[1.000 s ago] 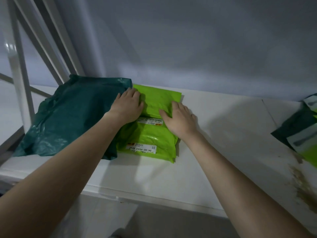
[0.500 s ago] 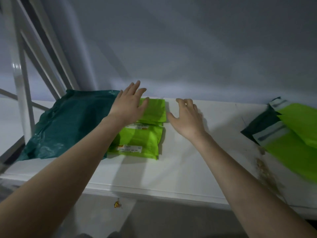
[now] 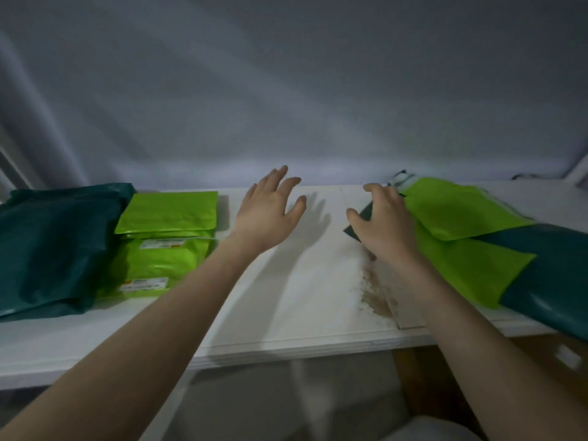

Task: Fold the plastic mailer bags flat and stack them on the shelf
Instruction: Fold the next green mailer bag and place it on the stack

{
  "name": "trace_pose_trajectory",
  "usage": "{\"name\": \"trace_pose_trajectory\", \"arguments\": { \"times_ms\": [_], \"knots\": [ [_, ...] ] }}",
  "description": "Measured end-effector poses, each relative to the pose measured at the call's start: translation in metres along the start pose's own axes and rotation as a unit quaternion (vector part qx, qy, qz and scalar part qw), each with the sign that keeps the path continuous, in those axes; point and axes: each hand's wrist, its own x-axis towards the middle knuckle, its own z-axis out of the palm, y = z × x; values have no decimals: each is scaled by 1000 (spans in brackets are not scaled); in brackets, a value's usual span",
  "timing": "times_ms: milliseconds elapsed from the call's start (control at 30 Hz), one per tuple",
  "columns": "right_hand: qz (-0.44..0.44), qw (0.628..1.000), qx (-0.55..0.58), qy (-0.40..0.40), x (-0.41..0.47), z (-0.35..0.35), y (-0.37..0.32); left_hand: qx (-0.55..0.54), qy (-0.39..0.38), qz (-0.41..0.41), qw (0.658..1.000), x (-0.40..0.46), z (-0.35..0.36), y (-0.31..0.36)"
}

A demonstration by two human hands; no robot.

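We look down along two bare forearms at a white shelf set against a pale grey wall.

At the far left lies a dark green mailer bag, crumpled and puffy. Touching its right edge is a stack of lime green mailer bags, folded flat, the top one smaller and set toward the back, with white labels showing on the bags beneath it.

Next comes our left hand, held above the bare middle of the shelf just right of the stack. Its fingers are spread and straight, holding nothing, and it casts a shadow on the white surface.

A brownish stain marks the shelf between the two arms, near the front edge.

Our right hand is well apart from the left. Its fingers curve downward over the left end of a loose pile of mailer bags; we cannot tell whether they grip it or only rest on it. In that pile, a lime green bag lies on top, a second lime green bag beneath it, and a dark green bag at the far right overhangs the front edge.
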Motion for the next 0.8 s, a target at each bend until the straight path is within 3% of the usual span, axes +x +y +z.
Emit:
{"name": "trace_pose_trajectory", "arguments": {
  "times_ms": [267, 467, 600, 733, 800],
  "knots": [
    [95, 994, -56, -18, -16, -42, 94, -56, -82, -13, 995, -2, 56, 65],
    [183, 979, -85, -43, -30, -58, 155, -157, -192, -60, 967, -16, 105, 102],
    [232, 968, -87, -45, -30, -66, 182, -288, -265, -135, 910, -29, 127, 131],
    [242, 965, -79, -56, -27, -66, 190, -472, -293, -233, 798, -27, 143, 153],
    [234, 968, -74, -54, -27, -64, 189, -511, -294, -260, 765, -26, 143, 163]
  ]
}}
